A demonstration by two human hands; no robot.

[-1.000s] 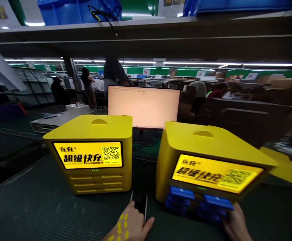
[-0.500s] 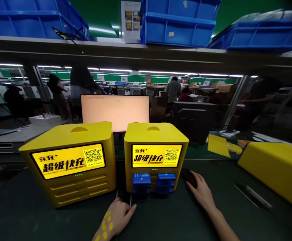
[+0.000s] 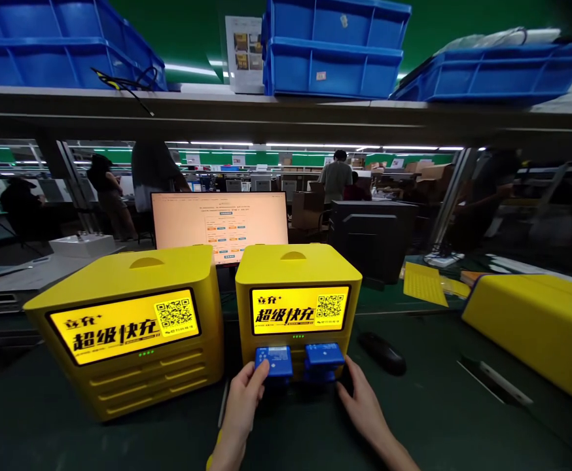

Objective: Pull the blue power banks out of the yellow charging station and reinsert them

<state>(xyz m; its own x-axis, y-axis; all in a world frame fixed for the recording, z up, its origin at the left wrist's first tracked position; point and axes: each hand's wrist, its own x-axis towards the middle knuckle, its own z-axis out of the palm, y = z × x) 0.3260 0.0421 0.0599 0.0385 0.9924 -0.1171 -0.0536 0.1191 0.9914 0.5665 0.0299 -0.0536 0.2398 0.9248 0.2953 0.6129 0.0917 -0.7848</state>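
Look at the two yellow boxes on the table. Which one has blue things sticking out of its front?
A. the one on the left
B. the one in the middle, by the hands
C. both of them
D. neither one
B: the blue packs stick out of the middle yellow box, where the left hand touches one; the left yellow box shows only slots.

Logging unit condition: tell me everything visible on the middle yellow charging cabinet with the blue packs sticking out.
The middle yellow plastic-looking charging cabinet stands upright on the dark green bench mat, facing the camera. It is a rounded box with a small raised bump on its top. Its lit yellow front screen shows black characters and a QR code, with green indicator dots below. Blue flat power packs protrude from its lower slots. The left hand touches the left pack; the right hand rests at the cabinet's lower right corner.
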